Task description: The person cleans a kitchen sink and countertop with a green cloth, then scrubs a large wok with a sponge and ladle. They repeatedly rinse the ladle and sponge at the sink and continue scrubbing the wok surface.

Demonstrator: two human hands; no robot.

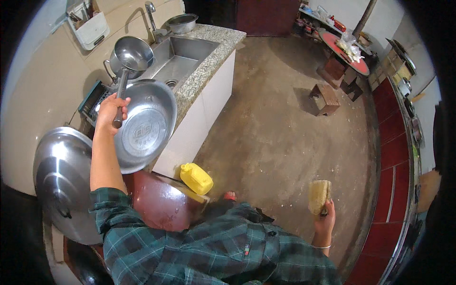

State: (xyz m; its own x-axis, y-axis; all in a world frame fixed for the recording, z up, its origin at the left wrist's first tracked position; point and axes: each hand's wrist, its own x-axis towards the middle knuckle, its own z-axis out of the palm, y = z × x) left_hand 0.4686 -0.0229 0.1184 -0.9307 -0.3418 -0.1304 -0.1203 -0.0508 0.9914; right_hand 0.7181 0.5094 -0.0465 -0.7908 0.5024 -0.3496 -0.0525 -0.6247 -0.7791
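Observation:
My left hand (pixel 111 110) grips the handle of a stainless steel ladle (pixel 134 53), its bowl pointing away from me toward the sink (pixel 188 53). Beneath that hand a wide metal basin (pixel 149 114) rests at the counter's near end, with a stamped mark on its bottom. The ladle's bowl partly covers a metal pot (pixel 113 64) with a side handle. Off to the right, well away from the counter, my right hand (pixel 325 219) holds a pale yellow scrubber (pixel 319 196), which looks like a loofah.
A large metal lid (pixel 66 178) leans by the wall at left. Below the basin are a reddish tub (pixel 162 203) and a yellow plastic jug (pixel 196 179). A faucet (pixel 154 25) and a metal bowl (pixel 182 23) stand behind the sink. Wooden stools (pixel 324 99) stand near a red-topped table (pixel 342 50).

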